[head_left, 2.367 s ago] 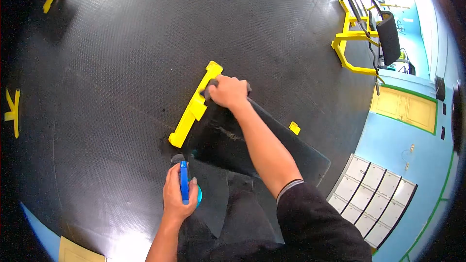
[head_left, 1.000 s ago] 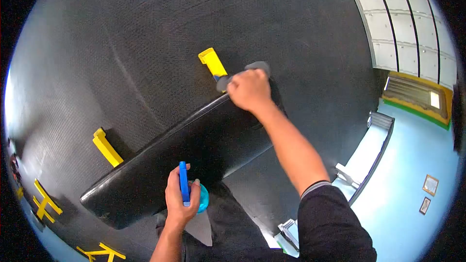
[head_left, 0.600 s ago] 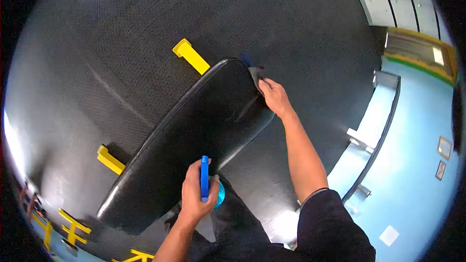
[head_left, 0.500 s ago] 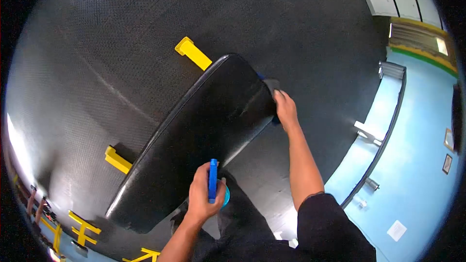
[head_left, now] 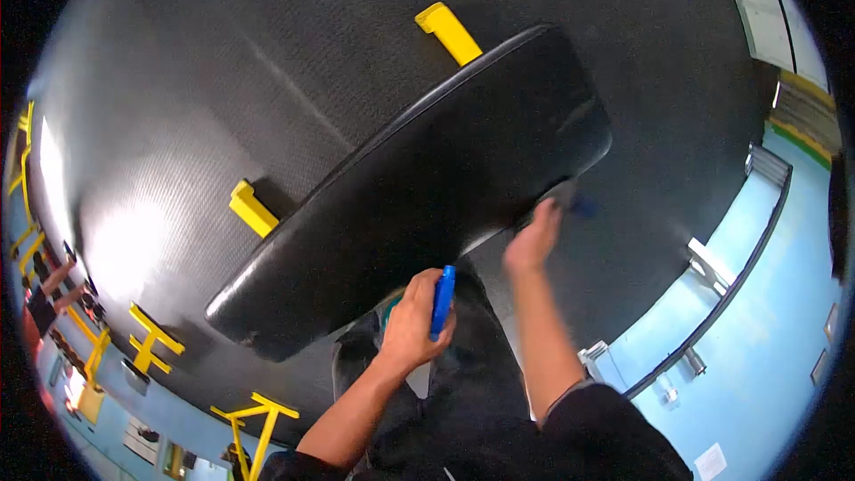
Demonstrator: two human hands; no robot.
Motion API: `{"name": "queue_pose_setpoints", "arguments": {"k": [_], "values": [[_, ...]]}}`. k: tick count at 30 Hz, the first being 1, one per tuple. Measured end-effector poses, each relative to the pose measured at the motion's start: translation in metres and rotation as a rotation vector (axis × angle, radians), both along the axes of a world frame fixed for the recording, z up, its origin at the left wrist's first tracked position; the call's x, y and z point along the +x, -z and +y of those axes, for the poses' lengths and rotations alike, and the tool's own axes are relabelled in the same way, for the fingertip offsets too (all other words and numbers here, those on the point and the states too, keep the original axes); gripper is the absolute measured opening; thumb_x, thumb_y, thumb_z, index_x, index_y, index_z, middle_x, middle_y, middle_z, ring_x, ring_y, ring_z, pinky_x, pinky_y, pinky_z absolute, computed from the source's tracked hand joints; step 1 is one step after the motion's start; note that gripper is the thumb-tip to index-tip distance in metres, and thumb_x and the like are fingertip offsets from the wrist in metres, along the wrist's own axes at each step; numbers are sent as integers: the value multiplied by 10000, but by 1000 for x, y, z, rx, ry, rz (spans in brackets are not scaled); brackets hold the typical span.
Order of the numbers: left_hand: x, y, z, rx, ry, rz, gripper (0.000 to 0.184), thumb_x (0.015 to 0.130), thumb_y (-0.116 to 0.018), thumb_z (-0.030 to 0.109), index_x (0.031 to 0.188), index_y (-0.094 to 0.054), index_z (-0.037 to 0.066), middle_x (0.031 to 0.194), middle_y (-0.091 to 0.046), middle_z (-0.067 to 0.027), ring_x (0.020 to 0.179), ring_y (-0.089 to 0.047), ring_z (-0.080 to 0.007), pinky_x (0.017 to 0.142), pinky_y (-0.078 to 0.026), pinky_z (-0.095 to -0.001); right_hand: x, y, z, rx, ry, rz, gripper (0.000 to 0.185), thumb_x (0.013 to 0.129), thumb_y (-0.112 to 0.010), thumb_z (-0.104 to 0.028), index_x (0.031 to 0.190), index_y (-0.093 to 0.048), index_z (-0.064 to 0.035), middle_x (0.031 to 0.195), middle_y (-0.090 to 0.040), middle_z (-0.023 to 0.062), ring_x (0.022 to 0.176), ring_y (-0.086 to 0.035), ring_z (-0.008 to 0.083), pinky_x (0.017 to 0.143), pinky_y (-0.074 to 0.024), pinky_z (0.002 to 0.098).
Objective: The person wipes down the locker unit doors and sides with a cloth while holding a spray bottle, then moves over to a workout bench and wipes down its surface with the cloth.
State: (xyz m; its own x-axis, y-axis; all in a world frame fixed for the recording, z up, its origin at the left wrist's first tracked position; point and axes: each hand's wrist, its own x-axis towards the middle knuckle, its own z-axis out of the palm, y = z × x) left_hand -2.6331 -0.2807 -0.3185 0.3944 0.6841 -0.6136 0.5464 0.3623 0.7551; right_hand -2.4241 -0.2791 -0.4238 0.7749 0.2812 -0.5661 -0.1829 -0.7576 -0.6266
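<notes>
A long black padded bench [head_left: 427,151] on yellow legs [head_left: 450,36] stretches diagonally in front of me. My left hand [head_left: 414,325] is wrapped round a spray bottle [head_left: 443,303] at the near edge of the bench. Its blue spray head shows beside my fingers, while most of the bottle is hidden behind the hand. My right hand [head_left: 534,240], smeared by motion, grips a grey cloth [head_left: 559,192] against the near long side of the pad, towards the right end. A blurred blue part hangs from the cloth's right side.
Dark textured matting [head_left: 178,125] covers the floor. Yellow metal stands [head_left: 151,338] are at the lower left, with a person [head_left: 44,307] farther off at the left edge. A light-blue wall [head_left: 739,321] with a dark rail is to the right.
My right hand has brought the cloth from the bench's right end round to its near long side. The view has turned, and my left hand still holds the spray bottle.
</notes>
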Motion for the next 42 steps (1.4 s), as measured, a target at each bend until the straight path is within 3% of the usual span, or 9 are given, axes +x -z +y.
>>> {"name": "queue_pose_setpoints", "arguments": {"k": [4, 8, 13, 21, 30, 34, 37, 39, 42], "values": [[-55, 2, -44, 42, -32, 25, 549, 730, -633, 97, 1237, -434, 27, 1195, -530, -214, 1059, -544, -418, 869, -476, -459, -142, 30, -116, -73, -430, -198, 600, 983, -371, -408, 1289, -422, 106, 1351, -424, 294, 1244, -413, 398, 1063, -296, 405], [-124, -14, -109, 70, -77, 48, 576, 715, -650, 102, 1247, -442, 26, 1209, -526, -211, 1092, -532, -402, 892, -469, -447, -113, 20, -123, -1, -165, 152, 472, 951, -462, -397, 1145, -545, 25, 1125, -570, 141, 1029, -509, 263, 961, -367, 381], [-218, -20, -199, 125, -345, 1, 577, 727, -659, 109, 1255, -439, 33, 1228, -521, -190, 1102, -530, -393, 888, -468, -437, -121, 14, -84, 337, 107, 275, 580, 974, -443, -381, 1367, -364, 38, 1374, -431, 160, 1182, -491, 312, 1035, -362, 462], [-313, -6, -340, 82, -916, 124, 478, 774, -603, 126, 1221, -470, 23, 1140, -550, -235, 1038, -553, -419, 869, -475, -452, -457, 13, -237, -353, -178, -91, 559, 977, -335, -383, 1267, -483, 72, 1316, -515, 161, 1156, -519, 292, 1050, -364, 426], [-336, -17, -408, 94, -1183, 83, 489, 755, -608, 96, 1210, -457, 4, 1178, -537, -208, 1062, -550, -404, 855, -484, -453, -373, -26, -200, 94, -105, 33, 503, 867, -396, -189, 1300, -465, 58, 1364, -478, 152, 1253, -457, 348, 1057, -345, 563], [-338, -10, -424, 29, -1323, 44, 491, 753, -610, 101, 1209, -455, 3, 1162, -540, -207, 1048, -553, -404, 848, -486, -453, -474, -8, -250, 159, -228, 704, 607, 896, -345, -442, 1326, -467, -31, 1375, -455, 191, 1210, -468, 398, 1026, -342, 607], [-336, -2, -450, 173, -1412, 107, 492, 757, -607, 110, 1210, -455, -7, 1156, -540, -215, 1033, -554, -409, 852, -481, -450, -538, 8, -263, 6, 330, 1208, 507, 918, -380, -304, 1290, -490, 22, 1303, -494, 241, 1187, -471, 419, 1001, -357, 623], [-345, -7, -466, 63, -1430, 89, 481, 760, -602, 109, 1199, -456, -25, 1150, -538, -227, 1020, -554, -421, 869, -468, -446, -584, -12, -255, -9, 91, 1603, 414, 944, -374, -208, 1258, -517, 21, 1282, -523, 218, 1187, -503, 354, 1041, -382, 535], [-345, -7, -490, 98, -1490, 159, 490, 764, -600, 112, 1210, -451, -25, 1148, -538, -231, 1025, -552, -425, 872, -465, -452, -658, -70, -212, 174, -830, 1160, 283, 925, -487, -169, 1152, -587, -32, 1120, -608, 178, 1072, -583, 315, 922, -487, 484]]}}
